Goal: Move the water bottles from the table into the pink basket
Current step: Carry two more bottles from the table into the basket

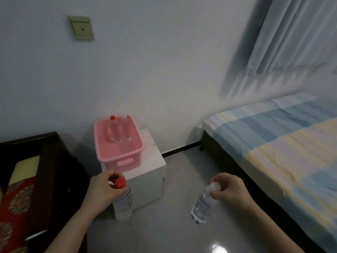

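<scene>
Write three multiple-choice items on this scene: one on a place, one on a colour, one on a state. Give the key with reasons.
1. Where does the pink basket stand?
A. on the bed
B. on the white cabinet
C. on the floor

2. What colour is the cap of the bottle in the left hand?
A. red
B. white
C. blue

3. What is the right hand doing?
A. hanging free
B. resting on the bed
C. gripping a bottle by its neck

Key: 1 B, the basket sits on top of the white cabinet by the wall. 2 A, the left bottle has a red cap. 3 C, its fingers close around the top of the right bottle, which has a white cap.
</scene>
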### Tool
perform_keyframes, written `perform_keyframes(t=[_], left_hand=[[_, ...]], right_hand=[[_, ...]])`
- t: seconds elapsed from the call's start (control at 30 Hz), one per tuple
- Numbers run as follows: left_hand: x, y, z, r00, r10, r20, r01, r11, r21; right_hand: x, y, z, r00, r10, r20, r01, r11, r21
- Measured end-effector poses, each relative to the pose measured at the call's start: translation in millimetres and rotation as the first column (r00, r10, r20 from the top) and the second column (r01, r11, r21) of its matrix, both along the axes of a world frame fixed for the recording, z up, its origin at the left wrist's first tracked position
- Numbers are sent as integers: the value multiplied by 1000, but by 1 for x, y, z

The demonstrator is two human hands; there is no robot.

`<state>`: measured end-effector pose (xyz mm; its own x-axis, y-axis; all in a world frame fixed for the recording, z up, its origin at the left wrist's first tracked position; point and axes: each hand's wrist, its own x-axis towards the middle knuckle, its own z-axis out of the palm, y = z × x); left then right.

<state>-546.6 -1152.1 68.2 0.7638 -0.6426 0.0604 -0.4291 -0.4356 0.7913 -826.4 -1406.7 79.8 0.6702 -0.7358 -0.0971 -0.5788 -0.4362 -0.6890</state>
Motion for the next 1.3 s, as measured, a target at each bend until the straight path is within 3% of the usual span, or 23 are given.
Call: perform_keyframes(t=[0.33, 0.6, 0.77, 1.0, 1.3], left_hand=[[153, -92, 24, 981, 190, -24, -191, 980, -53], [286, -149, 22, 936, 352, -8, -352, 935, -52], [354, -167, -10, 912, 409, -40, -410, 912, -9], [444, -190, -86, 933, 351, -80, -346, 936, 69], [496, -204, -136, 944, 296, -147, -292, 955, 52]], right_hand=[[195, -140, 23, 986, 161, -33, -162, 986, -35], [391, -215, 41, 932, 358, 62, -353, 933, -74], [501, -214, 25, 899, 417, 132, -424, 905, 32], [610, -177, -60, 910, 410, 55, -413, 889, 199], [655, -158, -124, 936, 349, -44, -339, 929, 151]])
